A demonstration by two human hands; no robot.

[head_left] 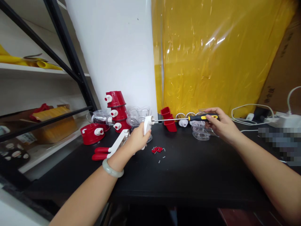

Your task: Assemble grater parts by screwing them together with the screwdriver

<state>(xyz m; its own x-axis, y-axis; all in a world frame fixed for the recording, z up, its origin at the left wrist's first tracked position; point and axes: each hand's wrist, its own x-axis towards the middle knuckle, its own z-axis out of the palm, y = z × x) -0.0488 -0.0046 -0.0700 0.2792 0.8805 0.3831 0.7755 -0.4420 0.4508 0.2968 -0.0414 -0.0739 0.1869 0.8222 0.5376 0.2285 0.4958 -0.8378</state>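
Observation:
My left hand, with a pale bangle on the wrist, is closed around a white plastic handle part held above the black table. From the right, my right hand grips the black-and-yellow handle of a long screwdriver. Its shaft lies nearly level, and the tip meets the round socket of the white part; how deep it sits I cannot tell. Below lie small red pieces and several loose screws. White crank handles with red grips rest beside my left forearm, partly hidden by it.
Red plastic housings stand stacked at the back left, near clear plastic cups. Red hoppers, white grater drums and clear parts line the back. A white charger cable lies right; a black-framed shelf stands left.

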